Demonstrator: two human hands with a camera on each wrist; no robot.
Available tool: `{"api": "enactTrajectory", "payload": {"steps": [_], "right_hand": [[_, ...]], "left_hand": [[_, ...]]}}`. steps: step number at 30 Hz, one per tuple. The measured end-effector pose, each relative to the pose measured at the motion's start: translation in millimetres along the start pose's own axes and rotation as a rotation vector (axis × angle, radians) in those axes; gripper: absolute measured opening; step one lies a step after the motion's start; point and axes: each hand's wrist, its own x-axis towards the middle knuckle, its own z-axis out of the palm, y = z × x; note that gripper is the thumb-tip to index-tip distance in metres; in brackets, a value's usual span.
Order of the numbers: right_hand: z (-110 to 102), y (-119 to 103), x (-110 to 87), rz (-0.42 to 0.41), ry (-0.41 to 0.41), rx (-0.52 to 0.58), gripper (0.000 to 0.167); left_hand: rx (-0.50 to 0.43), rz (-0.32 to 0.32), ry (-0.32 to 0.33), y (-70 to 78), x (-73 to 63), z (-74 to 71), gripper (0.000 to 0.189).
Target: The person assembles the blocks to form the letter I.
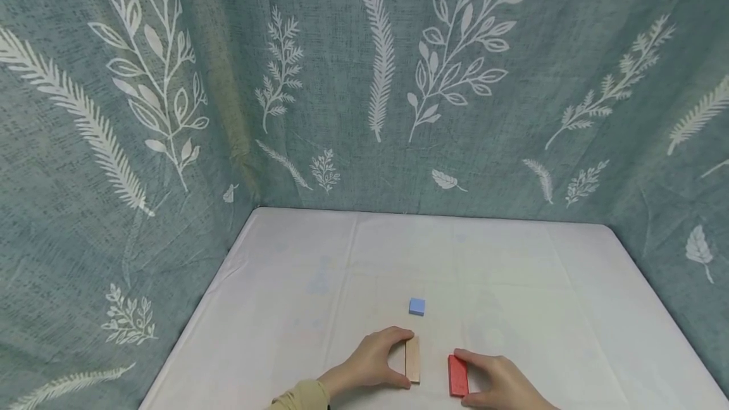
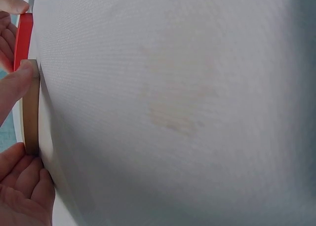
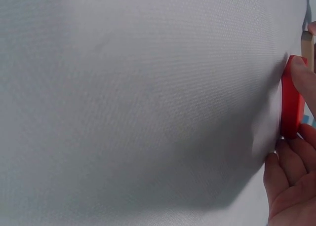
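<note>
Near the front of the white table, my left hand (image 1: 373,359) pinches a plain wooden block (image 1: 412,360) by its two ends, thumb at the near end and fingers at the far end. To its right, a red block (image 1: 458,376) is held the same way by my right hand (image 1: 501,383). A gap separates the two blocks, which stand roughly parallel. Beyond them lies a small blue block (image 1: 417,307), touched by neither hand. The left wrist view shows the wooden block (image 2: 31,112) against the cloth; the right wrist view shows the red block (image 3: 292,100) likewise.
A white cloth covers the table (image 1: 307,271), with fold lines and faint stains. Green-blue curtains (image 1: 342,81) printed with white leaves hang along the back and both sides of the table.
</note>
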Motion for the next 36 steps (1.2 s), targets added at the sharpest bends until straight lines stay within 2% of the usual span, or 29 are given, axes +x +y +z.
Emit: {"api": "enactTrajectory", "payload": {"steps": [7, 20, 22, 25, 28, 31, 36], "right_hand": [[1.1, 2.3, -0.2, -0.087, 0.029, -0.051, 0.077], [0.8, -0.9, -1.6, -0.076, 0.025, -0.023, 0.086], [-1.1, -1.9, -2.8, -0.108, 0.055, -0.044, 0.083], [-5.2, -4.6, -6.3, -0.196, 0.143, -0.066, 0.073], [-8.7, -8.2, -8.9, -0.263, 0.200, -0.008, 0.062], [-9.6, -10.6, -10.2, -0.243, 0.172, 0.105, 0.055], [-3.8, -9.2, -12.0, -0.118, 0.105, 0.203, 0.049]], "left_hand": [[-0.001, -0.003, -0.003, 1.1, -0.4, 0.0, 0.074], [0.003, -0.010, -0.002, -0.2, -0.6, 1.4, 0.074], [0.005, -0.006, 0.001, -1.5, -0.1, 2.1, 0.074], [0.005, -0.004, 0.002, -2.8, 0.7, 3.0, 0.074], [0.006, -0.008, 0.002, -3.2, 1.0, 3.0, 0.074], [0.005, -0.009, 0.004, -2.7, 0.6, 2.6, 0.074], [0.001, 0.000, 0.008, -1.4, -0.5, 2.5, 0.074]]}}
